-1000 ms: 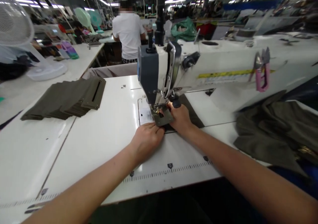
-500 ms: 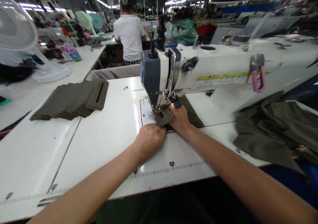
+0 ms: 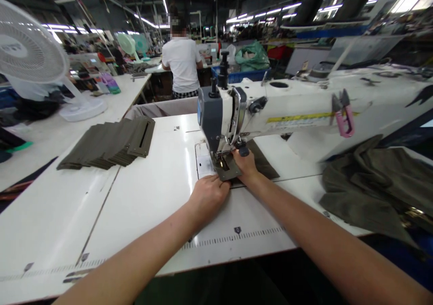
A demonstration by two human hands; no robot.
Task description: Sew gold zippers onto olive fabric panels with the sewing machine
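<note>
Under the presser foot of the sewing machine [image 3: 219, 115] lies an olive fabric piece [image 3: 230, 173] with a slot-like opening round the needle area. My left hand [image 3: 209, 194] is closed at its front left corner, fingertips bent under and partly hidden. On the right side of the piece, close beside the needle, my right hand [image 3: 246, 164] holds it down with fingers pressed together; their tips are partly hidden by the machine. A larger olive fabric panel [image 3: 262, 158] extends beneath and to the right of my right hand.
A fanned stack of olive pieces [image 3: 104, 142] lies on the left of the white table [image 3: 152, 196]. Crumpled olive cloth [image 3: 365, 187] is at the right. Pink-handled snips [image 3: 344, 115] hang on the machine arm. A white fan [image 3: 83, 108] stands left; a person [image 3: 181, 63] works beyond.
My view has shifted slightly, so the machine and table appear lower. Both hands stay at the fabric by the needle, with little visible movement relative to the machine.
</note>
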